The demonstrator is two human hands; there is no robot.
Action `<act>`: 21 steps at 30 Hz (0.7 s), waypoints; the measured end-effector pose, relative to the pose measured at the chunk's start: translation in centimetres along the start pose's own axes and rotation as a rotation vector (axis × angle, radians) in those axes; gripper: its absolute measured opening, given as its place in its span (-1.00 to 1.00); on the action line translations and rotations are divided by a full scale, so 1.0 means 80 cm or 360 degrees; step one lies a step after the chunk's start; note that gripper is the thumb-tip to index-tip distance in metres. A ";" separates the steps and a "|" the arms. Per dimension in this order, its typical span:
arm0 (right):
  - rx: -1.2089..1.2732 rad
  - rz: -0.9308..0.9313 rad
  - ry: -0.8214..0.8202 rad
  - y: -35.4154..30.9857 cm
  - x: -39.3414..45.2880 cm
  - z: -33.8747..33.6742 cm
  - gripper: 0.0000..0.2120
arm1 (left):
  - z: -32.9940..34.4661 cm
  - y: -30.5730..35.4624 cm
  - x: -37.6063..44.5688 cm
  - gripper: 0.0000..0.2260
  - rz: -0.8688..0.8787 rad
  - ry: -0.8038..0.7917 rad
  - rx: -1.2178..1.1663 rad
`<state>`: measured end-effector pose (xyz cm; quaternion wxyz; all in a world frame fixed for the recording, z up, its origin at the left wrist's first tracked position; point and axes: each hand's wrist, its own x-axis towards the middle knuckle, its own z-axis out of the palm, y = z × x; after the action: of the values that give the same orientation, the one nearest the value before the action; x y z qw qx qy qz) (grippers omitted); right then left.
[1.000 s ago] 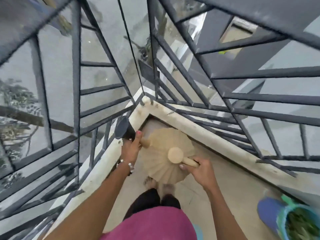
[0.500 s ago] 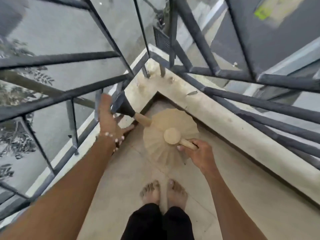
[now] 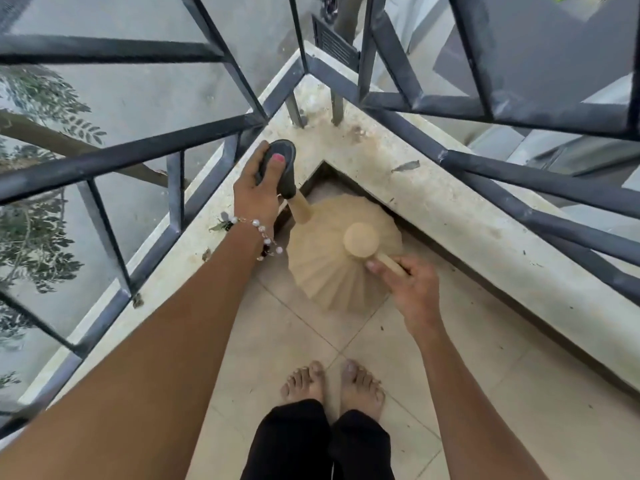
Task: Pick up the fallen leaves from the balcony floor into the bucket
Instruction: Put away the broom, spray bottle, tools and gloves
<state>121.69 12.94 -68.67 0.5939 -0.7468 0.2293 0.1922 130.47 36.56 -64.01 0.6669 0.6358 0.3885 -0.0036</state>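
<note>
- Bare feet (image 3: 332,384) on the tiled balcony floor (image 3: 467,393), black trousers above them.
- Right hand (image 3: 412,289) curls round a wooden handle (image 3: 389,264) of a tan pleated dustpan-like thing (image 3: 329,268) sitting in the floor corner.
- Left hand (image 3: 259,188), bead bracelet (image 3: 258,232) at wrist, grips the black end of a brush handle (image 3: 282,168); its wooden shaft runs down to the pan.
- Leaves: one on concrete ledge (image 3: 450,216) at (image 3: 405,165), small bits near the bracelet.
- Grey metal railing (image 3: 519,174) beyond.
- Bucket out of view.

grey metal railing (image 3: 408,140) | concrete ledge (image 3: 450,209) | tiled floor (image 3: 287,341)
</note>
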 end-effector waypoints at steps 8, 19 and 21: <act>0.0149 0.0105 0.0024 0.005 -0.015 0.021 -0.81 | -0.024 -0.017 0.010 -0.68 -0.0047 -0.0329 -0.0097; -0.0426 0.0074 -0.0059 -0.010 -0.023 0.025 -0.69 | -0.044 0.001 -0.009 -0.62 0.0008 -0.0325 0.0623; -0.0682 0.0055 -0.0060 -0.030 -0.027 0.022 -0.67 | -0.041 0.019 -0.023 -0.53 -0.0046 -0.0253 0.0824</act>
<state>121.24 15.32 -65.95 0.4223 -0.8482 0.1850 0.2606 128.30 38.72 -61.39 0.5104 0.7772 0.3302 -0.1623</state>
